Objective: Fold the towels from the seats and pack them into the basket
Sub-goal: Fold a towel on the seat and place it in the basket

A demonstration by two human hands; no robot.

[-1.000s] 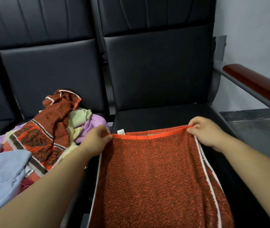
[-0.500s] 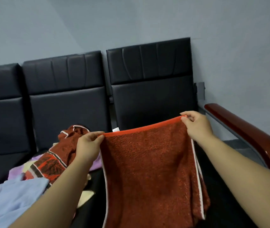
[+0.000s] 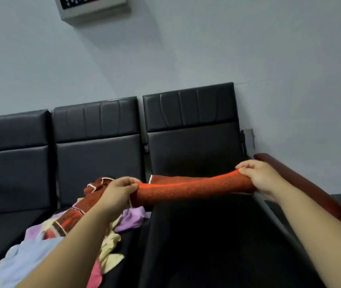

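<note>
A rust-red terry towel with a bright orange hem (image 3: 194,187) is stretched taut between both hands, held in the air above the rightmost black padded seat (image 3: 202,242) and in front of its backrest. Seen nearly edge-on, it reads as a thick, nubby band that sags slightly in the middle, with a small white tag showing near its left end. The left hand (image 3: 118,192) has its fingers closed, pinching the towel's left corner; the right hand (image 3: 257,176) has its fingers closed around the right corner, just beside a glossy reddish-brown wooden armrest (image 3: 302,183). On the middle seat lies a loose heap of unfolded towels (image 3: 78,223): a red and brown patterned one with white piping on top, then soft lilac, pale yellow, pink and light blue cloths, all crumpled. The seats are smooth black leatherette with stitched panels, set against a plain grey wall (image 3: 186,48) carrying a grey metal box (image 3: 92,7).
</note>
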